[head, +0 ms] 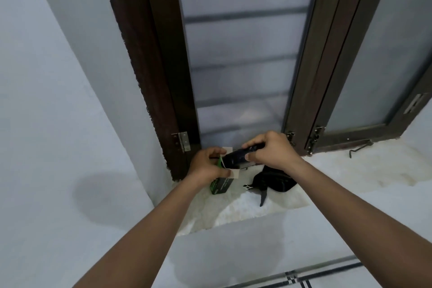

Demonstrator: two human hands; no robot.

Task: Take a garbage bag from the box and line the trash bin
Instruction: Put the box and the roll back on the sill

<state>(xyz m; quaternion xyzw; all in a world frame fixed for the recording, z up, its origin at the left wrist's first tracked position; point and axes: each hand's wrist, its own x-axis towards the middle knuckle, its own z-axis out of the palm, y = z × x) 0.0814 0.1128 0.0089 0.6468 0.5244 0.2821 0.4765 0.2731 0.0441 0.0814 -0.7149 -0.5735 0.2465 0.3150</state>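
Observation:
A small green and black box stands on the pale stone window sill, its cardboard flaps open at the top. My left hand grips the box near its open end. A black roll of garbage bags sticks halfway out of the opening, and my right hand is closed around the roll's outer end. No trash bin is in view.
A crumpled black bag or strap lies on the sill just right of the box. Behind stands a dark brown window frame with frosted panes. A metal window stay rests on the sill at right. A grey wall lies left and below.

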